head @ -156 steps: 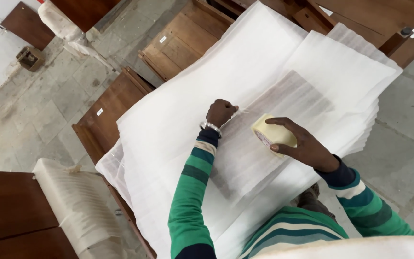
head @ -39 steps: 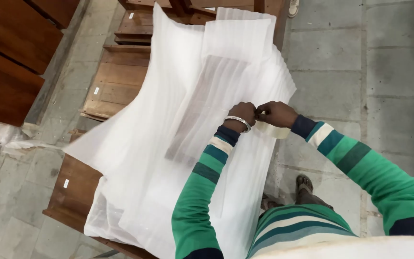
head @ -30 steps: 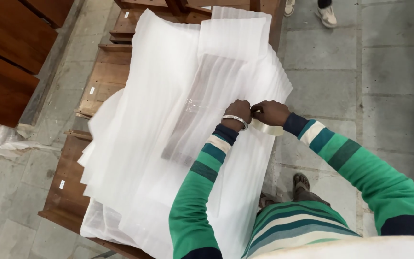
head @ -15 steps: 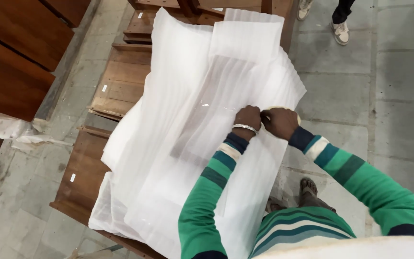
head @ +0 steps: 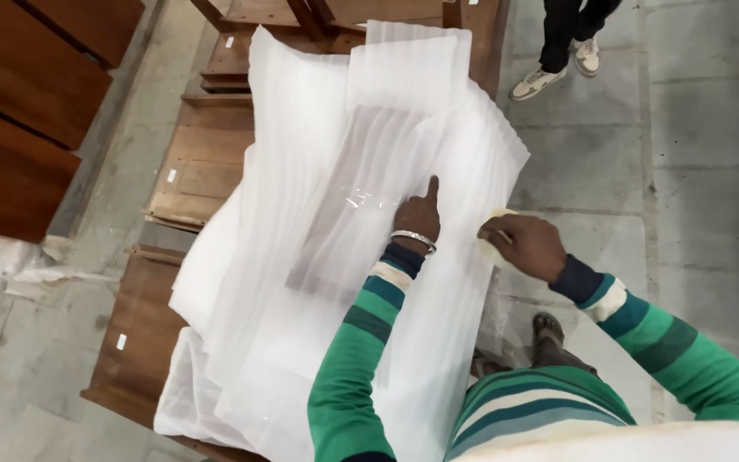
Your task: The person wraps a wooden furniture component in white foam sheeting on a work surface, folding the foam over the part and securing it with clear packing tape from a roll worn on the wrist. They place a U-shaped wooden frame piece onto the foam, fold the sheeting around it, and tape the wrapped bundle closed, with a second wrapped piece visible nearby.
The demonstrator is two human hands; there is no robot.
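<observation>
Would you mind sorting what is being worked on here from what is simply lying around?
In hand:
- left hand, pressing on the white foam wrap
- right hand, gripping a pale tape roll
- clear tape strip on the wrap

Lying about:
- bare wooden panels
- dark boards
- a bystander's shoes

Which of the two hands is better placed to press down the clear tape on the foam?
Probably the left hand: it lies flat on the white foam sheet beside the shiny clear tape strip. The right hand holds the pale yellowish tape roll at the sheet's edge.
</observation>
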